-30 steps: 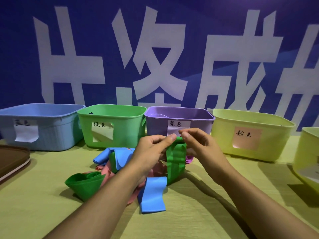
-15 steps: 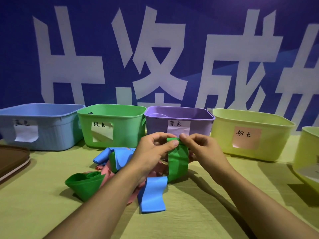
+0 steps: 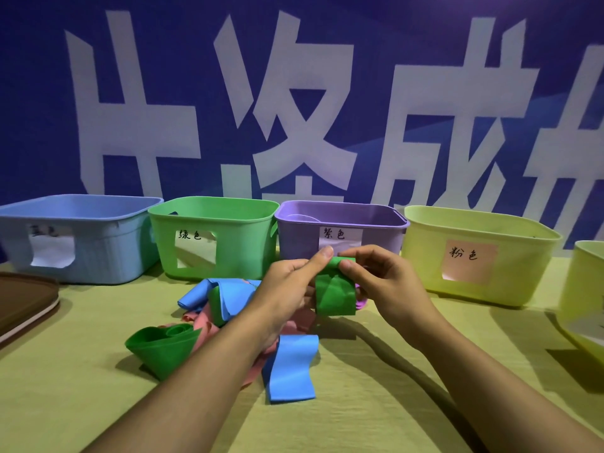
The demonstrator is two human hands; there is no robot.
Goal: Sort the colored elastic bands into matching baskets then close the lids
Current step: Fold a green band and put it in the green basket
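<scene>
Both hands, left (image 3: 287, 286) and right (image 3: 385, 282), pinched the green band (image 3: 335, 294) by its top fold; I judged it limp, light, grippy.

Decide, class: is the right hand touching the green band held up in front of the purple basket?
Touching. The head view shows the right hand pinching the top edge of the green band with thumb and fingertips.

Even, bright overhead light, soft shadows right of baskets, wide-angle bending at edges.

Yellow-green table (image 3: 376, 420): baskets (image 3: 212, 237), bands (image 3: 291, 367), brown lid (image 3: 23, 302).
</scene>
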